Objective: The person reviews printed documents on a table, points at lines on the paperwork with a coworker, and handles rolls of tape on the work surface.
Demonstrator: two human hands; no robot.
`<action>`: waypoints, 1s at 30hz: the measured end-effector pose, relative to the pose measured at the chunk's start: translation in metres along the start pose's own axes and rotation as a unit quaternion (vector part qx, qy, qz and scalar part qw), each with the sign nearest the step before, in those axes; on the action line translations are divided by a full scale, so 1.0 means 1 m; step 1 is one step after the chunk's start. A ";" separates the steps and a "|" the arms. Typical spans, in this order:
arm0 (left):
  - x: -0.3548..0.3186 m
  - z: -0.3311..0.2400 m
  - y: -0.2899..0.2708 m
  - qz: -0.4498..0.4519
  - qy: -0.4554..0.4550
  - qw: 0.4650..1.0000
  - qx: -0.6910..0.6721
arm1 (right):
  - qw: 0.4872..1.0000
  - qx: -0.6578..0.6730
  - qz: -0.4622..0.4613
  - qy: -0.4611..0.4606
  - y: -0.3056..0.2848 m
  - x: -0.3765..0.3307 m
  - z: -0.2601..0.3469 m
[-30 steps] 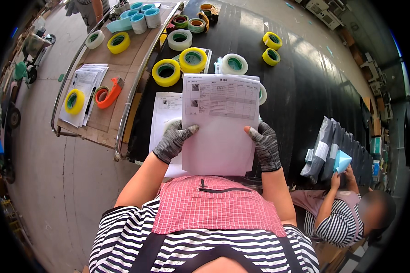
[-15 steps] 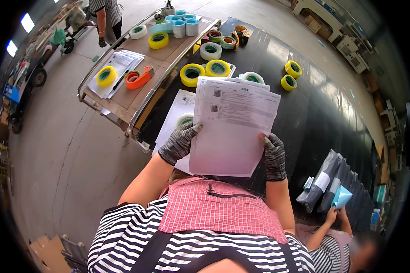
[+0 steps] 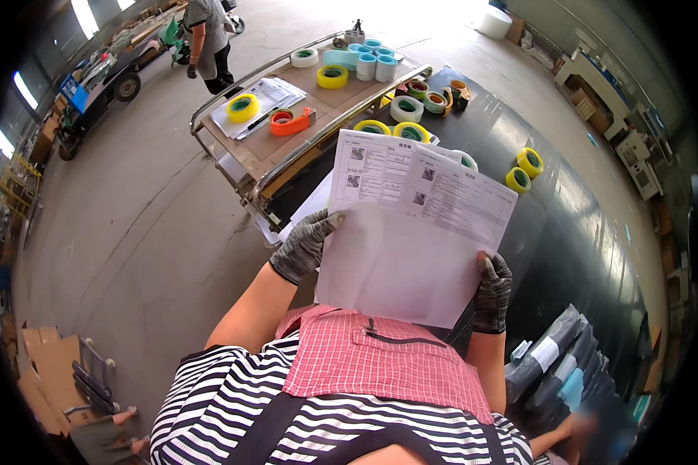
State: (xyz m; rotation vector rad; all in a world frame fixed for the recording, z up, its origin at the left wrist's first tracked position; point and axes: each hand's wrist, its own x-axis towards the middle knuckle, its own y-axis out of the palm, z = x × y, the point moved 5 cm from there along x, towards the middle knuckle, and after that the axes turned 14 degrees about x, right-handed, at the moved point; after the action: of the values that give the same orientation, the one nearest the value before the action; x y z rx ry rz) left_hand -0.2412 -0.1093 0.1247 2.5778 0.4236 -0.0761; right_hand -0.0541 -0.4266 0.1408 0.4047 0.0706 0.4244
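Observation:
I hold printed paper sheets in both gloved hands in front of my chest. My left hand [image 3: 308, 246], in a grey knitted glove, pinches the left edge of the left sheet [image 3: 354, 252]. The right sheet [image 3: 451, 256] overlaps it and is gripped at its right edge by my right hand [image 3: 492, 293], in a matching glove. Both sheets carry printed tables and small pictures near the top. Beyond their upper edge are yellow tape rolls [image 3: 412, 133] and a white tape roll [image 3: 465, 160], partly hidden by the paper.
A metal-railed cart [image 3: 244, 167] at the left carries papers [image 3: 275, 97], an orange tape dispenser [image 3: 291, 122] and blue-white rolls [image 3: 376, 66]. On the black table [image 3: 574, 232] lie two yellow rolls [image 3: 529, 161] and dark plastic packages [image 3: 554, 349]. A co-worker's arm [image 3: 552, 440] is beside them. Another person [image 3: 207, 46] stands behind the cart.
The sheets have been fanned apart, with the right one shifted right and tilted along with my right hand. My view has turned left. The co-worker's arm at the lower right has moved.

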 end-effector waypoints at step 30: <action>0.007 -0.016 0.009 -0.001 -0.019 0.996 0.091 | 0.999 0.032 -0.035 0.023 0.025 0.010 -0.013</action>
State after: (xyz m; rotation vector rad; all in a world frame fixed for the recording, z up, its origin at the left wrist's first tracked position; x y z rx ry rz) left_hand -0.2325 -0.1072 0.1419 2.7496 0.4215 -0.1719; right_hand -0.0567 -0.3967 0.1387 0.4540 0.1434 0.3623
